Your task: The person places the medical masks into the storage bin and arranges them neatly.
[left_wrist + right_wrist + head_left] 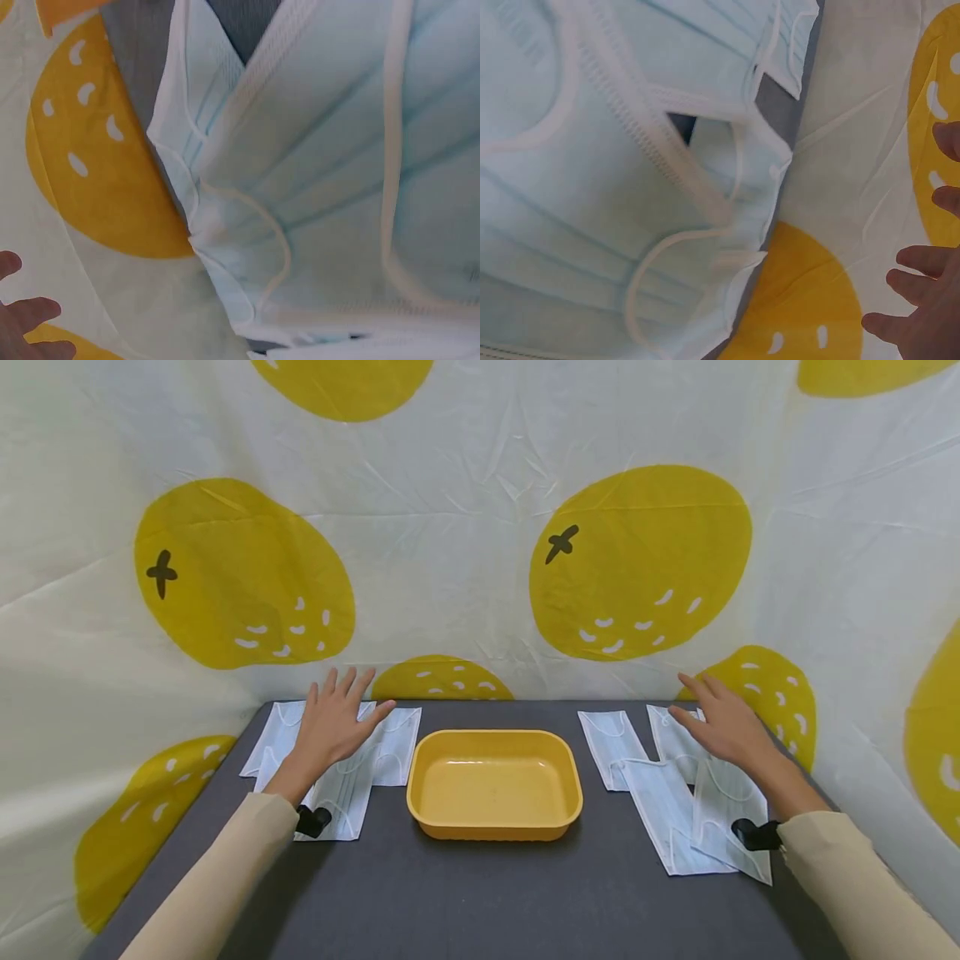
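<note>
hovering: left hand over left masks, right hand over right masks | both had fingers apart | yellow tray sat between, wider gap rightward, short of table far edge

The tray looks glossy plastic, the masks matt, pleated fabric.

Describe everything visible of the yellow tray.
The yellow tray is a rounded rectangle with low walls, glossy and plastic-looking. It stands upright, empty, on the dark gray tabletop, long sides running left to right. Whether the adjacent face mask touches it is unclear; neither the left hand nor the right hand does.
</note>
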Demonstrator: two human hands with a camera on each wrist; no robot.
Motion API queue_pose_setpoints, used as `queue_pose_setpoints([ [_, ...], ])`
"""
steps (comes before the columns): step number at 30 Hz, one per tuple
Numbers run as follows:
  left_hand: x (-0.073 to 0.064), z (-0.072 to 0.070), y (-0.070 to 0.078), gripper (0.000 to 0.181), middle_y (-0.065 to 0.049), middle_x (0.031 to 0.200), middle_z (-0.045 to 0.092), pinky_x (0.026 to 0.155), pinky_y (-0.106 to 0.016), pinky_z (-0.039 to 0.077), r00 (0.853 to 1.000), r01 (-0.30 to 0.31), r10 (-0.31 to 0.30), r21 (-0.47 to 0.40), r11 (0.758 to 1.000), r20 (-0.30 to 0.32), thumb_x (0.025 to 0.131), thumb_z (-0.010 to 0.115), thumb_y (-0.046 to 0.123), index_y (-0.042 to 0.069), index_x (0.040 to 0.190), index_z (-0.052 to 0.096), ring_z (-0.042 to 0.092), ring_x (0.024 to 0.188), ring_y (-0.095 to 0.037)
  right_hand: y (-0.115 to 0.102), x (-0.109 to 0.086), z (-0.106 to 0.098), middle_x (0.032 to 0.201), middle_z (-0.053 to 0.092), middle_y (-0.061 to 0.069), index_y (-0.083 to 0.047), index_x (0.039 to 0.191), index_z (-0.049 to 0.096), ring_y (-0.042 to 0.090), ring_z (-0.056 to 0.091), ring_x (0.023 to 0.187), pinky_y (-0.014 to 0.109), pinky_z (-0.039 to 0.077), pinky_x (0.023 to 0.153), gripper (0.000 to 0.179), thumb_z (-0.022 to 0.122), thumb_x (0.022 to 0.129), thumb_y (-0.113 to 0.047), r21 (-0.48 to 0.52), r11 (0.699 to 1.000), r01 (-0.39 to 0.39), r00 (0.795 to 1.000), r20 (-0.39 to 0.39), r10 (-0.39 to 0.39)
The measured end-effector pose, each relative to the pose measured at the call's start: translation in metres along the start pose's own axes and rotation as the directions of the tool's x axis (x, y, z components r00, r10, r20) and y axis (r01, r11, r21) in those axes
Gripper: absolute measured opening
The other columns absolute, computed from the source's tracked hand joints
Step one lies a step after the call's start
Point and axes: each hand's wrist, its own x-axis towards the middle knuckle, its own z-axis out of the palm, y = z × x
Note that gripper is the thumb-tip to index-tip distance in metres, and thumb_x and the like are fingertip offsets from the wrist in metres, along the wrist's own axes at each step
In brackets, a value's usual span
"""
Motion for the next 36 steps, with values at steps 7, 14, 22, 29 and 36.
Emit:
queue_pose_setpoints([
  [7, -0.017, 0.008, 0.019, 0.085, -0.020, 0.169, 0.029, 0.124, -0.072, 0.013, 1.000, 0.012, -0.008, -0.140, 0.990, 0.024, 0.100, 0.041, 0.073, 0.020, 0.165, 0.028, 0.016, 0.158, -0.049, 0.026, -0.016, 0.009, 0.157, 0.031, 0.039, 0.003, 0.160, 0.026, 0.061, 0.030, 0.140, 0.079, 0.027, 0.110, 0.070, 0.048, 0.109, -0.039, 0.108, 0.992, -0.063, 0.998, 0.005, 0.063],
  [14, -0.035, 0.014, 0.044, 0.081, -0.014, 0.169, 0.031, 0.122, -0.069, 0.025, 0.998, 0.042, -0.028, -0.313, 0.949, 0.050, 0.102, 0.042, 0.069, 0.021, 0.165, 0.028, 0.024, 0.157, -0.043, 0.054, -0.028, 0.017, 0.151, 0.036, 0.042, 0.007, 0.158, 0.027, 0.061, 0.035, 0.133, 0.081, 0.031, 0.104, 0.068, 0.044, 0.110, -0.039, 0.180, 0.967, -0.179, 0.984, 0.027, 0.177],
  [22, -0.045, 0.022, 0.068, 0.069, -0.011, 0.166, 0.038, 0.122, -0.064, 0.030, 0.996, 0.055, -0.001, -0.597, 0.800, 0.091, 0.106, 0.048, 0.056, 0.022, 0.163, 0.032, 0.035, 0.154, -0.036, 0.085, -0.037, 0.018, 0.148, 0.032, 0.048, 0.013, 0.155, 0.023, 0.064, 0.035, 0.128, 0.080, 0.033, 0.102, 0.072, 0.033, 0.112, -0.043, 0.172, 0.941, -0.291, 0.956, 0.096, 0.278],
  [29, -0.048, 0.030, 0.087, 0.056, -0.020, 0.156, 0.050, 0.119, -0.058, 0.039, 0.992, 0.114, -0.028, -0.782, 0.612, 0.122, 0.107, 0.053, 0.041, 0.019, 0.158, 0.040, 0.048, 0.145, -0.039, 0.104, -0.044, 0.021, 0.136, 0.045, 0.047, 0.017, 0.148, 0.034, 0.061, 0.048, 0.115, 0.073, 0.046, 0.094, 0.063, 0.042, 0.109, -0.033, 0.166, 0.927, -0.337, 0.941, 0.055, 0.333],
  [36, -0.049, 0.038, 0.100, 0.052, -0.019, 0.155, 0.050, 0.125, -0.055, 0.031, 0.987, 0.155, -0.051, -0.856, 0.494, 0.149, 0.106, 0.058, 0.033, 0.017, 0.153, 0.046, 0.044, 0.148, -0.035, 0.116, -0.050, 0.020, 0.129, 0.050, 0.045, 0.019, 0.140, 0.042, 0.057, 0.050, 0.105, 0.071, 0.046, 0.088, 0.057, 0.056, 0.095, -0.013, 0.117, 0.937, -0.328, 0.945, 0.051, 0.324],
])
